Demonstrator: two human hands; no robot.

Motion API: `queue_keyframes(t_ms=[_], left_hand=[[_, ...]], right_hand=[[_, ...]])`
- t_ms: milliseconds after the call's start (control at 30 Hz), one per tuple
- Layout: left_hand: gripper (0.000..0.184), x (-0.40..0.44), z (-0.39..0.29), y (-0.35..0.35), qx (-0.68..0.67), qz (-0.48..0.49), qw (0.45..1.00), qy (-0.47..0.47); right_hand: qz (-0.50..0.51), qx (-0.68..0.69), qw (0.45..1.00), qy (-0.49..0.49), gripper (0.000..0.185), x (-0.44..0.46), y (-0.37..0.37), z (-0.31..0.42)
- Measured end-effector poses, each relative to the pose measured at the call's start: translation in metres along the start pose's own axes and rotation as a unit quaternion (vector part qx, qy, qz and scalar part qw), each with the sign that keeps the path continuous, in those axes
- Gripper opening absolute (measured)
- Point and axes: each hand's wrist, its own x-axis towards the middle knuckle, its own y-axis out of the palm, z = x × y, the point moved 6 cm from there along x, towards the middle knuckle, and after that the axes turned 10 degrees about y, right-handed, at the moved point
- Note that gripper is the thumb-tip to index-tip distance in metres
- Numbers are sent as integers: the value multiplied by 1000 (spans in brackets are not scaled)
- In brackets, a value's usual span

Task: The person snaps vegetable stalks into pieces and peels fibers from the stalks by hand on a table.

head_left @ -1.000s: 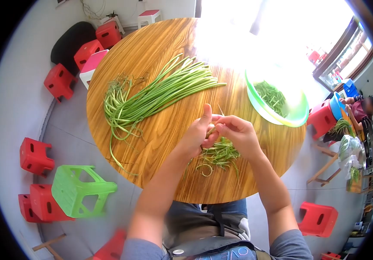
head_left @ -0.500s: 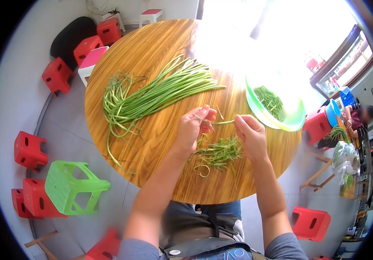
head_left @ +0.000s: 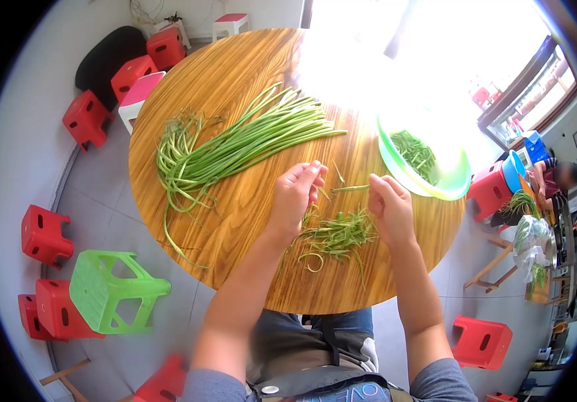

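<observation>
Over the round wooden table [head_left: 235,221], my right hand [head_left: 391,209] pinches a short green stem piece [head_left: 350,188] that points left. My left hand [head_left: 296,197] is closed at the fingertips; a thin strand hangs beside it, and what it grips is too small to make out. Between and below both hands lies a small pile of green trimmings [head_left: 339,234]. A large bundle of long green stems [head_left: 255,141] rests on the left of the table, its curled thin ends to the left. At the right, a pale green bowl [head_left: 390,158] holds cut green pieces [head_left: 413,153].
Red stools [head_left: 46,234] and a green stool [head_left: 109,288] stand on the floor at the left. Another red stool [head_left: 481,342] is at the lower right. Beyond the bowl, a person [head_left: 553,181] sits near a blue basin [head_left: 513,173] and greens.
My hands have moved apart from their close position over the trimmings. The short stem piece now shows in my right hand, clear of my left hand.
</observation>
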Motion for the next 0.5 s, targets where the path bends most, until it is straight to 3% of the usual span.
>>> queue_keyframes(t_ms=[100, 300, 333, 500], left_hand=[[18, 7, 0, -14, -44, -88, 994, 44], [18, 10, 4, -31, -209, -121, 970, 40], [18, 8, 2, -30, -214, -131, 967, 33], [18, 11, 7, -35, -180, -161, 970, 28]], right_hand=[[2, 15, 1000, 22, 19, 1, 0, -2], [83, -260, 960, 68, 21, 1, 8, -13], [72, -326, 940, 74, 24, -1, 11, -10], [-41, -401, 914, -43, 29, 28, 2, -3]])
